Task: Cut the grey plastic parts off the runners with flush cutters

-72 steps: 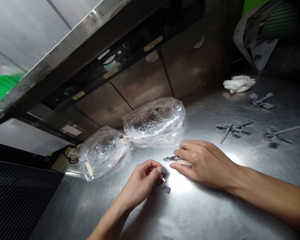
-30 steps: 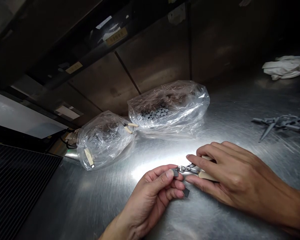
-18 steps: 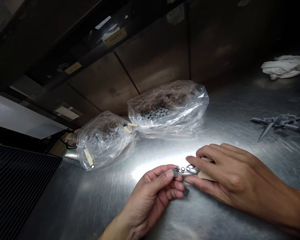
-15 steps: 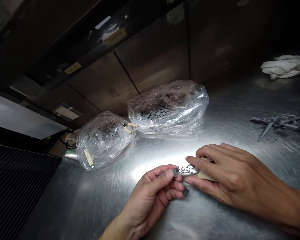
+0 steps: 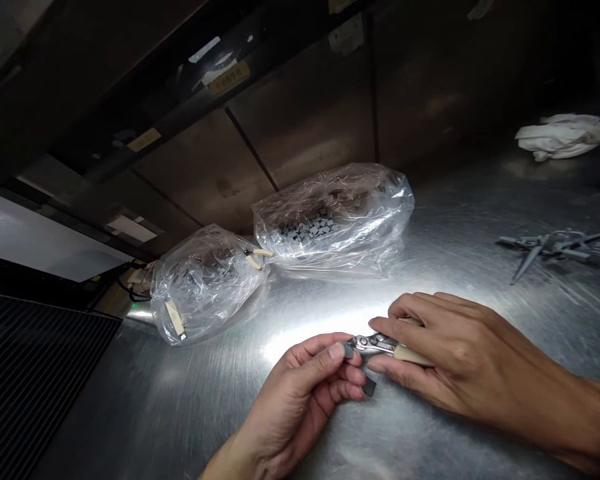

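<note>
My left hand (image 5: 307, 380) pinches a small grey plastic part (image 5: 349, 350) between thumb and forefinger, low over the steel table (image 5: 430, 227). My right hand (image 5: 445, 350) is closed round a small pair of cutters with pale handles (image 5: 380, 345). The cutters' metal jaws meet the pinched part. A second small grey piece (image 5: 369, 386) sits just below the left fingers; whether it rests on the table or hangs from the part is unclear.
Two clear plastic bags hold several small grey parts: one (image 5: 333, 217) behind the hands, one (image 5: 203, 287) to the left. Grey plastic sprue frames (image 5: 550, 245) lie at the right. A white rag (image 5: 563, 133) lies far right. A black ribbed mat (image 5: 35, 387) lies at the left.
Since the first frame the view tilted down and darkened, and my hands came together so the cutters meet the part. Over the last second almost nothing moved.
</note>
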Action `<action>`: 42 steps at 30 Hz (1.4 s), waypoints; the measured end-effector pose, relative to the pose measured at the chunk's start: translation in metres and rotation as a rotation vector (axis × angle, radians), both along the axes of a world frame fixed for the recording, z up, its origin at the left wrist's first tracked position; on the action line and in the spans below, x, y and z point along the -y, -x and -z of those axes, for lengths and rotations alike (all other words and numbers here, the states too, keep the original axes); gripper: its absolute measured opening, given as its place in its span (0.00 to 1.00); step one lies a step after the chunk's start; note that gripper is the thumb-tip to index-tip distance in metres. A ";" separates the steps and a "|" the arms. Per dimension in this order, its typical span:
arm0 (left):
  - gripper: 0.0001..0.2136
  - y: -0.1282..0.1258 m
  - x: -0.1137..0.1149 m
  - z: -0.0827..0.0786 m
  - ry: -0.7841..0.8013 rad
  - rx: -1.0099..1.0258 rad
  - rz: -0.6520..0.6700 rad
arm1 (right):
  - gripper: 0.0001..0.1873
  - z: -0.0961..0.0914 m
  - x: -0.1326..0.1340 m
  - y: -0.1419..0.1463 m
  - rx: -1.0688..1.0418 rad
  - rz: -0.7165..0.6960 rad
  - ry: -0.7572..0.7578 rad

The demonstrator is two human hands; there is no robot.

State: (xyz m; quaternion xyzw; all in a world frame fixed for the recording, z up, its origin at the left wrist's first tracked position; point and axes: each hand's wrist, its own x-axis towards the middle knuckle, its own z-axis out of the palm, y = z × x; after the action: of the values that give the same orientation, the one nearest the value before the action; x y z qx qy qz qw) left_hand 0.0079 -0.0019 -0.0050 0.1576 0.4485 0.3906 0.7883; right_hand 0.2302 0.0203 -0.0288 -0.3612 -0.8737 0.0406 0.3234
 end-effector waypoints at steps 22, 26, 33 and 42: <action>0.08 0.000 0.001 0.001 -0.003 -0.003 0.002 | 0.17 -0.003 0.000 -0.002 0.044 -0.019 -0.045; 0.08 0.000 0.002 0.001 -0.001 0.010 0.007 | 0.17 -0.002 0.002 -0.002 0.035 -0.029 0.011; 0.10 0.000 0.002 -0.003 0.004 -0.009 0.004 | 0.17 0.002 -0.003 -0.004 -0.021 -0.002 0.023; 0.04 -0.001 0.001 -0.005 0.018 -0.008 -0.002 | 0.15 0.006 -0.006 -0.005 -0.011 0.014 -0.015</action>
State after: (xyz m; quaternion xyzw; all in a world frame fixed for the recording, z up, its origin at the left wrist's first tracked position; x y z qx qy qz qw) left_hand 0.0086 -0.0025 -0.0005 0.1514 0.4553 0.3867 0.7876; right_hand 0.2354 0.0261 -0.0352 -0.3644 -0.8696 0.0337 0.3314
